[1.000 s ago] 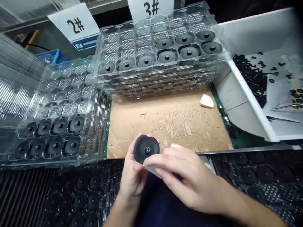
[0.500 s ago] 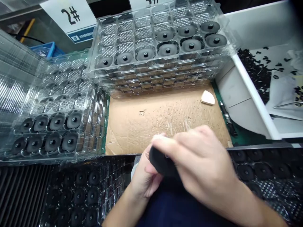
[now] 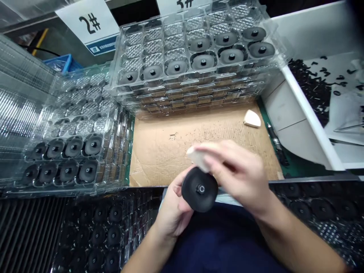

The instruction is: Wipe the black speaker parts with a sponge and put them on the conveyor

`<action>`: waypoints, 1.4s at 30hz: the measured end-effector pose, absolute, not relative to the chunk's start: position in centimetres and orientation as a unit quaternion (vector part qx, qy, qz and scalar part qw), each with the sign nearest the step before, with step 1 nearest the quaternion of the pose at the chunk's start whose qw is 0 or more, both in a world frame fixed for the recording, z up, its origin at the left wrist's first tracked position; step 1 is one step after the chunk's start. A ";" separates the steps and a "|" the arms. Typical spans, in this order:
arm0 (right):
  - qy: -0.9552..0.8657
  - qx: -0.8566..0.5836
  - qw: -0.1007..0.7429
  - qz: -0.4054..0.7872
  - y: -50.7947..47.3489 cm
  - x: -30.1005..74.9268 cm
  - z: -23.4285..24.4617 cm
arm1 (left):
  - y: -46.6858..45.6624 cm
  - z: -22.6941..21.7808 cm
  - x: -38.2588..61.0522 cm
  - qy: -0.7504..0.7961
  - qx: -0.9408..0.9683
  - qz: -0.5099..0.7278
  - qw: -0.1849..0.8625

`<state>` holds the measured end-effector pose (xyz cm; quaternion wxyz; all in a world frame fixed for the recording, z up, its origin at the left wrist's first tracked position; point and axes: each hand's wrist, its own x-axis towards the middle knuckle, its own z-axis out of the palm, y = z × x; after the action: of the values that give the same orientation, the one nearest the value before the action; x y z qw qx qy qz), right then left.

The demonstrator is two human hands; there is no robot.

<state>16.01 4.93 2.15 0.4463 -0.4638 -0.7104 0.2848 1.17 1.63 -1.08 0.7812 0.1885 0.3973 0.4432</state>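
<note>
My left hand (image 3: 174,204) grips a black round cup-shaped part (image 3: 196,201) by its left edge. The part's dished face, with a small ringed stem in the middle, is turned up toward me. Over its upper edge, my right hand (image 3: 239,170) pinches a flat white pad (image 3: 198,157) between thumb and fingers. The pad's lower end is at or just above the part's rim; whether they touch I cannot tell. Motion blurs the right hand a little. Both hands are above the near edge of a cardboard sheet (image 3: 159,151).
Stacked clear trays (image 3: 153,89) with similar black parts stand behind the cardboard, and another tray stack (image 3: 109,151) is at left. A white wedge-shaped block (image 3: 252,118) and a black pen (image 3: 275,142) lie at right. Beyond is a white bin (image 3: 313,117) holding small black pieces.
My right hand has lifted off the black part's face, uncovering its stem and showing the white pad in the fingers. The part now faces me more fully. The view has shifted slightly.
</note>
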 end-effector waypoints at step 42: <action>-0.639 -0.621 0.407 0.200 4.0 18.4 -7.7 | 1.8 -0.8 0.4 0.278 0.117 0.518 0.800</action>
<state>18.39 4.02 -7.72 0.4069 -0.6215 -0.6389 0.2000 0.39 1.79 -0.81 0.8001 0.1169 0.2782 0.5184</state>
